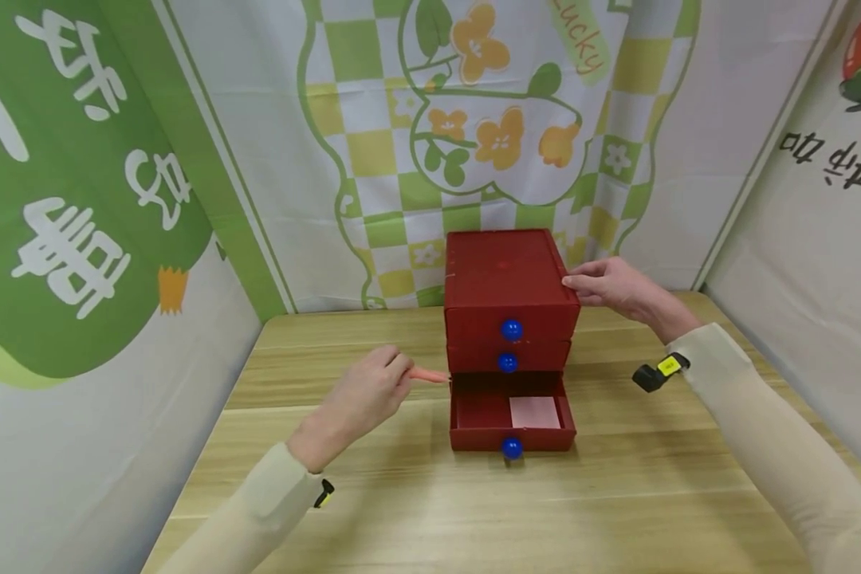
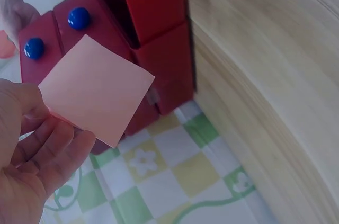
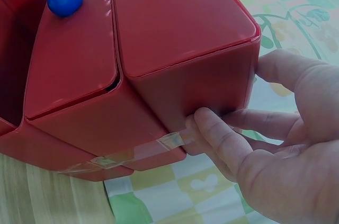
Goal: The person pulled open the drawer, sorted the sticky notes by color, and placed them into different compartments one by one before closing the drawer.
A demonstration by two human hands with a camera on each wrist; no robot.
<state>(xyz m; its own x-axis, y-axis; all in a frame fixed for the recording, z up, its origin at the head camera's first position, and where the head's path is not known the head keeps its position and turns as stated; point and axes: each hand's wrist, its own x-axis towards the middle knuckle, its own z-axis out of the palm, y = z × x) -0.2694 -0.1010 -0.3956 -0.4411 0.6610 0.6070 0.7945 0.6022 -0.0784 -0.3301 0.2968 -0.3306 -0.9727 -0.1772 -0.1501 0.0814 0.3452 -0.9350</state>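
A red chest point(image 1: 505, 271) of three stacked drawers with blue round knobs stands on the table. Its bottom drawer point(image 1: 481, 440) is pulled out, with a pale pink paper square point(image 1: 535, 413) lying in its right part. Just left of this drawer, my left hand point(image 1: 362, 402) pinches a salmon-pink square of paper point(image 2: 98, 89) by one edge between thumb and fingers. In the head view that paper shows nearly edge-on. My right hand point(image 1: 620, 291) rests against the chest's upper right side, thumb at the top edge and fingers point(image 3: 217, 128) fairly straight on the side wall.
The wooden table point(image 1: 402, 510) extends in front of the chest and to both sides. A patterned cloth backdrop point(image 1: 373, 159) hangs close behind it. Printed panels point(image 1: 64, 199) stand at left and right. Clear tape point(image 3: 143, 150) runs along the chest's side.
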